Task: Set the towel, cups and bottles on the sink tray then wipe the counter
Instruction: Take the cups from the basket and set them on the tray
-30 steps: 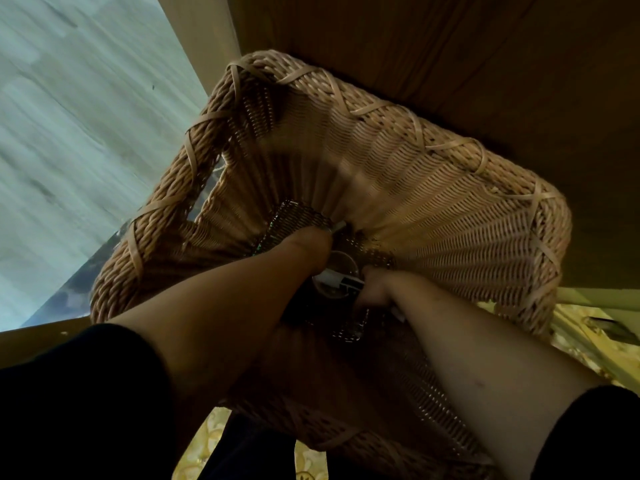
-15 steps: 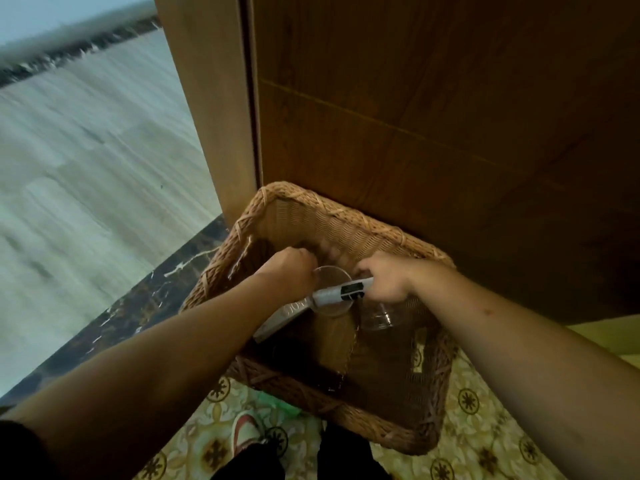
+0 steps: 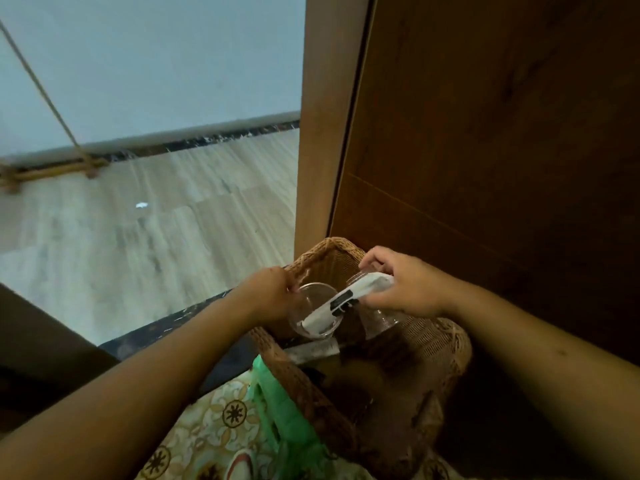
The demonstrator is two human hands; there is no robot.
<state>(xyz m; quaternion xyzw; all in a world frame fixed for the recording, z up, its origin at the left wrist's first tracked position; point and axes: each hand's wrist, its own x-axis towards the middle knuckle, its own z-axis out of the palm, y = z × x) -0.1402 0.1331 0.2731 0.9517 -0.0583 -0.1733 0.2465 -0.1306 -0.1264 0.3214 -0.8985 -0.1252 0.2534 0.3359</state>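
My left hand [image 3: 273, 292] grips the rim of a clear plastic cup [image 3: 313, 315] above the near-left edge of a wicker basket [image 3: 446, 348]. My right hand [image 3: 405, 285] holds a white packet [image 3: 349, 297] with a black label. The packet's lower end dips into the left cup. Under the same right hand is a second clear cup [image 3: 381, 318], pressed against the packet. Another flat white packet [image 3: 313, 349] lies just below the cups on the basket's edge. The basket's dark inside hides whatever else it holds.
The basket stands against a brown wooden door [image 3: 502, 150] on the right. A green cloth [image 3: 277, 414] hangs beside the basket's near-left side over a patterned floor [image 3: 221, 410]. Pale wooden flooring [image 3: 145, 237] stretches away on the left past a dark threshold strip.
Both hands have risen from the basket's bottom to above its rim, bringing up the two cups and the white packet. My view has lifted and pulled back.
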